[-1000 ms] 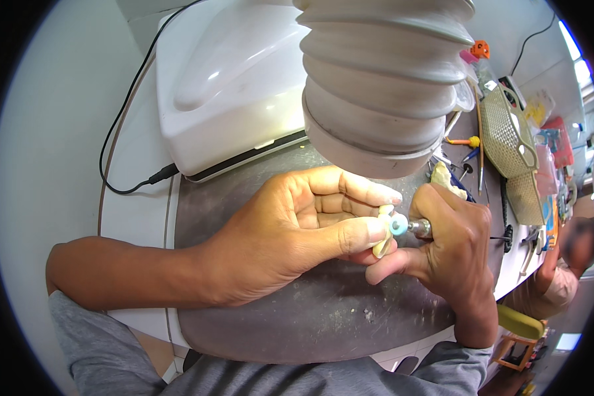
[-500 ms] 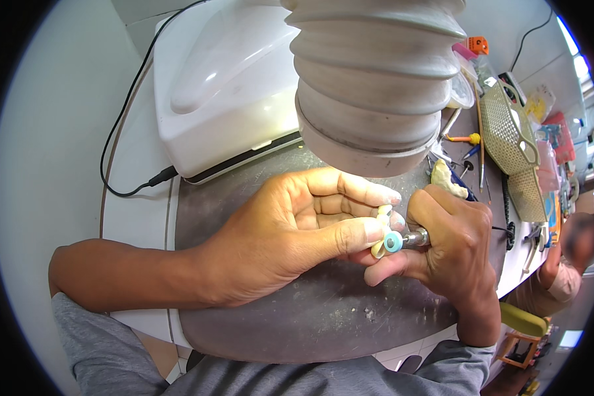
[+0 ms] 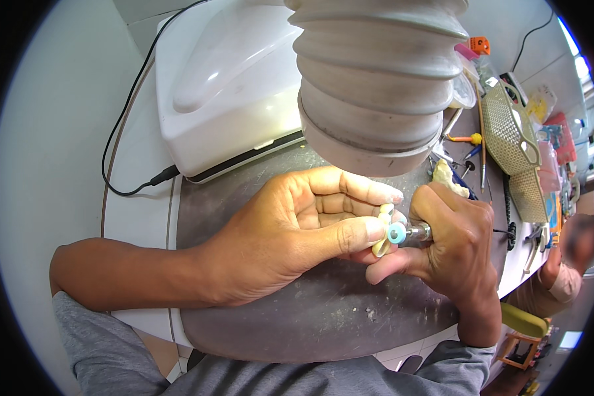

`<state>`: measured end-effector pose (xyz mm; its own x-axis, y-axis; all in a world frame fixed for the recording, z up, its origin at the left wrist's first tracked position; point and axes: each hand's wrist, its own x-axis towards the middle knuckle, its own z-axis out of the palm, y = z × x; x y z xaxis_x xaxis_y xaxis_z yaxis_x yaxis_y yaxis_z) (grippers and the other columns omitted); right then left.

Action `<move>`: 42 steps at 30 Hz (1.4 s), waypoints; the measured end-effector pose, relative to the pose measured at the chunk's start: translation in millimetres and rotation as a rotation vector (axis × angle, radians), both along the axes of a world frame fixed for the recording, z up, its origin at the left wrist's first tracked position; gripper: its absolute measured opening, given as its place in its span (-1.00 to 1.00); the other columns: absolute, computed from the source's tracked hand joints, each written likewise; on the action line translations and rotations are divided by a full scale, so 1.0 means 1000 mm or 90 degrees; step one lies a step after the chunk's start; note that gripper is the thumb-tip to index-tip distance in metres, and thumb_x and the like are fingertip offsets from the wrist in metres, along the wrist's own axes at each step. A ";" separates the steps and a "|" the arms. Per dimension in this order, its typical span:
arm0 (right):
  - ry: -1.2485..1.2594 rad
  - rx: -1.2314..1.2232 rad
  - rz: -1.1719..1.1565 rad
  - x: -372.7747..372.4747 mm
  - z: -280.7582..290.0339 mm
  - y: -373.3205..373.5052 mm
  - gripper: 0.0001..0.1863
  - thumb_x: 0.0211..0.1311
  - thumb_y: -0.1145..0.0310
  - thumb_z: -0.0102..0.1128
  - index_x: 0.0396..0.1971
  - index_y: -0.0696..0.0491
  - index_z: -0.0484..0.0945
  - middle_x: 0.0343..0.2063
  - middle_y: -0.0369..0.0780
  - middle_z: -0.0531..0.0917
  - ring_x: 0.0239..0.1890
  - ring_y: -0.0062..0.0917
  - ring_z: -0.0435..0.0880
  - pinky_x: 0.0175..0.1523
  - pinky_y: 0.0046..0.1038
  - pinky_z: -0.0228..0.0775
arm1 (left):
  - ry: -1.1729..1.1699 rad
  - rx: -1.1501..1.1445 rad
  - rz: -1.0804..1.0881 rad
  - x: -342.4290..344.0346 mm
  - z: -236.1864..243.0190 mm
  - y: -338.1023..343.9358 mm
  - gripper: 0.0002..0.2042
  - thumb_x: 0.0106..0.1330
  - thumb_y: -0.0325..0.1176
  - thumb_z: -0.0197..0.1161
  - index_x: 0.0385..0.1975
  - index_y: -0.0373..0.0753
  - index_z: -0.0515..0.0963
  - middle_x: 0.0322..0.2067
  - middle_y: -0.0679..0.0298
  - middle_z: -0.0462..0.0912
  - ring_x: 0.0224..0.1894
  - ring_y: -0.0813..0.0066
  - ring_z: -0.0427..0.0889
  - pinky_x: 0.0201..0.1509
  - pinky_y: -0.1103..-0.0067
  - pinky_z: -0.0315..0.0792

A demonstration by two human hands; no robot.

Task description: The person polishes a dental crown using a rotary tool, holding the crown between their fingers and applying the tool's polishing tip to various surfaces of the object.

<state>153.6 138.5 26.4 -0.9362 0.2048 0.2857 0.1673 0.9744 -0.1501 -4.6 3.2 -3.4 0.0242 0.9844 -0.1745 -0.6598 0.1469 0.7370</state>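
Observation:
My left hand [image 3: 317,231] pinches a small pale cream piece [image 3: 381,245] between thumb and fingertips. My right hand [image 3: 452,244] grips a metal rotary handpiece [image 3: 421,231], and its light blue round tip [image 3: 396,232] is against or very close to the cream piece. Both hands are over a scuffed grey worktop [image 3: 310,327] dusted with pale specks, under a ribbed white hose [image 3: 373,86].
A white machine [image 3: 228,92] with a black cable sits behind my left hand. A pale irregular lump [image 3: 444,177], tools, perforated baskets [image 3: 508,132] and plastic bags line the right. Another person [image 3: 561,277] sits at the far right beside a green-padded stool [image 3: 523,320].
The blue tip dipped slightly half a second ago and is now a little higher again. My hands otherwise keep nearly the same place and grip.

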 end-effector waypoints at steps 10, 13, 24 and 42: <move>-0.010 0.005 0.003 0.001 0.000 0.006 -0.29 -0.38 -0.29 0.38 -0.73 0.07 0.27 -0.77 -0.27 0.33 -0.77 -0.42 0.38 -0.65 -0.41 0.23 | 0.014 -0.016 0.039 -0.001 0.000 0.001 -0.59 0.31 -0.49 0.17 0.14 -0.43 0.31 -0.07 0.16 0.56 -0.05 0.52 0.56 0.04 0.59 0.49; -0.007 0.007 0.012 0.001 -0.001 0.005 -0.30 -0.38 -0.29 0.38 -0.73 0.07 0.27 -0.77 -0.27 0.33 -0.77 -0.42 0.39 -0.65 -0.41 0.23 | 0.029 -0.014 0.039 -0.001 0.002 -0.001 -0.60 0.31 -0.49 0.17 0.13 -0.43 0.33 -0.06 0.15 0.56 -0.04 0.51 0.56 0.05 0.59 0.48; -0.008 -0.014 -0.013 -0.001 -0.001 -0.001 -0.23 -0.43 -0.42 0.25 -0.72 0.08 0.28 -0.78 -0.25 0.29 -0.75 -0.40 0.35 -0.62 -0.41 0.18 | 0.059 -0.006 0.040 0.001 0.001 -0.002 -0.61 0.29 -0.52 0.18 0.11 -0.43 0.36 -0.10 0.12 0.57 -0.04 0.48 0.57 0.05 0.57 0.49; -0.015 -0.019 0.021 0.000 -0.001 0.005 -0.28 -0.42 -0.32 0.40 -0.73 0.06 0.29 -0.78 -0.27 0.35 -0.78 -0.43 0.40 -0.65 -0.42 0.23 | 0.068 0.006 0.038 0.001 0.005 -0.002 -0.62 0.26 -0.58 0.19 0.08 -0.44 0.38 -0.11 0.09 0.57 -0.01 0.45 0.56 0.12 0.55 0.45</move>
<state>154.0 143.1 25.5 -0.9488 0.1824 0.2581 0.1394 0.9745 -0.1760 -4.0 1.5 2.0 -0.0529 0.9851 -0.1635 -0.5851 0.1020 0.8045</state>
